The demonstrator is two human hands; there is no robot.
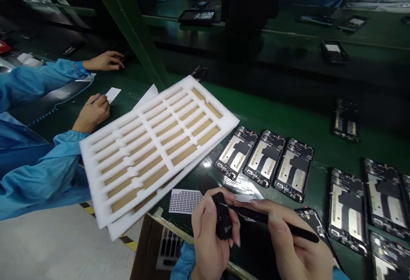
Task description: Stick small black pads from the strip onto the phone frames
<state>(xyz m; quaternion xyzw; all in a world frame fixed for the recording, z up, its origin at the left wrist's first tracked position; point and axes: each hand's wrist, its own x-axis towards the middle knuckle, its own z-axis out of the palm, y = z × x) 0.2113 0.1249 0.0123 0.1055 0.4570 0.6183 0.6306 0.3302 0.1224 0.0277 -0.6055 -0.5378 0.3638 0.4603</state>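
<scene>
Component, small and black, is grasped by the left hand at the bottom centre of the head view. A slim black tool, its tip at the component, is clasped by the right hand at lower right. White foam trays are stacked left of centre; opened phones are laid out at right.
</scene>
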